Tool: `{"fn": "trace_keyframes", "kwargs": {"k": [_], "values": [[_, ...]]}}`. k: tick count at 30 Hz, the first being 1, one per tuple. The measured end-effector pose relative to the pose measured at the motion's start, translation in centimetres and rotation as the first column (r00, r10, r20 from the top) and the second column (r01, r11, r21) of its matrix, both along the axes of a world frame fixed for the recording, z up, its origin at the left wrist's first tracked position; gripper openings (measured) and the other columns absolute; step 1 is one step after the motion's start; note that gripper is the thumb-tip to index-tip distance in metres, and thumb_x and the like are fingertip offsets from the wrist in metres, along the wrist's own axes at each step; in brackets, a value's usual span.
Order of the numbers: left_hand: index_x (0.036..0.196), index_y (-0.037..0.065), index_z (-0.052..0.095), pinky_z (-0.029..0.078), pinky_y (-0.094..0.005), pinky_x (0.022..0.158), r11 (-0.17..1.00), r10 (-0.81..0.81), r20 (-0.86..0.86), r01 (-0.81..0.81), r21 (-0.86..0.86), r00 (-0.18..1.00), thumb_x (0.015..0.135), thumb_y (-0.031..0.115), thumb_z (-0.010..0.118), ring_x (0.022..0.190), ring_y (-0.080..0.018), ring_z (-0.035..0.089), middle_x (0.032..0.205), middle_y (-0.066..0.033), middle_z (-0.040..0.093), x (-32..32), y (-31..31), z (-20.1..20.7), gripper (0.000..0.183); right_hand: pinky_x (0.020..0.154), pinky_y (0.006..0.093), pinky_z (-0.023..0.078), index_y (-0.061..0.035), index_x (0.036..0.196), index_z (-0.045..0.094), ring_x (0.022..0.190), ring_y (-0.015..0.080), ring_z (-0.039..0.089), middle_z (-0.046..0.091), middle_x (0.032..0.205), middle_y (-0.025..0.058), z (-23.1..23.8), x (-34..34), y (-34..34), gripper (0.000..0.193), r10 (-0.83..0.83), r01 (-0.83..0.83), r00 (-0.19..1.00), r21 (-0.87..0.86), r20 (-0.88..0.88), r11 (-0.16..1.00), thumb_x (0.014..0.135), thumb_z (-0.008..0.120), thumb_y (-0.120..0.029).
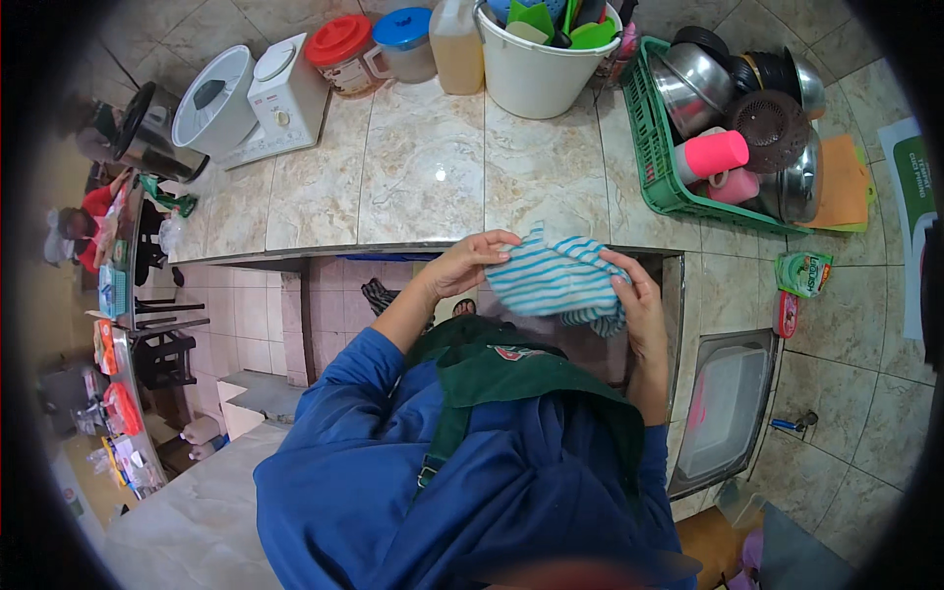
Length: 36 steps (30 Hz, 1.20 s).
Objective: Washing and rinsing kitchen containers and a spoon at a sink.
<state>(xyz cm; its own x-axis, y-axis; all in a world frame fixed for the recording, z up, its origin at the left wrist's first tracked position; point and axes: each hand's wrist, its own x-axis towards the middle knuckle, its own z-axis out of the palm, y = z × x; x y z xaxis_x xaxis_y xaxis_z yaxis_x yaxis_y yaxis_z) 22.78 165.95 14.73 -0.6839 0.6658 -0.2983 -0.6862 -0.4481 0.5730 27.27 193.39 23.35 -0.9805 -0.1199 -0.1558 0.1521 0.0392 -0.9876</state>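
A white cloth with blue-green stripes [556, 278] hangs bunched between my two hands, just in front of the counter's front edge. My left hand [470, 264] pinches its upper left corner between thumb and fingers. On the other side my right hand [639, 303] grips the cloth's right edge, fingers curled over it. Part of the cloth droops below in folds near my right hand. The green apron [531, 379] over my blue sleeves lies just below the cloth.
The tiled counter [423, 187] runs across ahead. On it stand a stand mixer [285, 98], lidded containers [403, 44], a white bucket of utensils [541, 74] and a green crate of pots [669, 197]. A sink [723, 413] is at right. Another person [93, 226] is far left.
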Motion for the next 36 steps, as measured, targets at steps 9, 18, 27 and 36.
{"fn": "trace_keyframes", "kwargs": {"k": [9,18,27,36], "values": [[0.121,0.007,0.048,0.041,-0.0207,0.081,0.897,-0.07,-0.448,-0.14,-0.42,0.891,0.087,0.001,0.049,0.092,-0.0067,0.052,0.101,-0.0025,0.057,-6.2,-7.1,6.1,0.035,0.091,0.0245,0.036,-0.0008,0.115,0.055,0.103,0.0128,0.051,0.057,0.111,0.0063,-4.0,-4.6,-6.3,0.032,-0.128,0.128,0.992,-0.011,0.004,0.992,0.083,0.052,-0.002],[0.119,0.002,0.051,0.04,-0.0265,0.092,0.843,-0.179,-0.886,-0.397,-0.362,0.427,0.076,-0.009,0.039,0.106,-0.0149,0.051,0.115,-0.0073,0.055,-13.9,-6.6,16.6,0.046,0.082,0.0216,0.037,0.0001,0.111,0.054,0.092,0.0087,0.049,0.056,0.108,0.0037,0.2,-14.6,-6.6,0.024,-0.391,0.415,0.87,0.018,-0.301,0.91,0.087,0.05,-0.003],[0.11,0.007,0.057,0.046,-0.029,0.064,0.498,-0.107,-0.969,-0.832,-0.245,0.221,0.078,0.01,0.055,0.066,-0.0195,0.056,0.083,-0.014,0.06,-30.6,-5.4,21.1,0.032,0.086,0.0308,0.039,-0.0057,0.092,0.066,0.092,0.0246,0.055,0.06,0.101,0.0135,8.4,-34.7,-5.8,0.017,-0.208,0.677,0.505,0.235,-0.838,0.697,0.084,0.05,-0.008],[0.116,0.004,0.054,0.045,-0.0297,0.08,0.216,-0.177,-0.978,-0.965,-0.146,0.109,0.082,0.011,0.054,0.091,-0.02,0.056,0.106,-0.0125,0.058,-35.5,-7.9,11.0,0.034,0.105,0.0454,0.023,-0.0061,0.124,0.049,0.124,0.0348,0.035,0.041,0.132,0.017,-2.0,-43.0,-11.4,0.044,-0.017,0.621,0.699,0.594,-0.715,0.512,0.092,0.04,-0.034]]}}
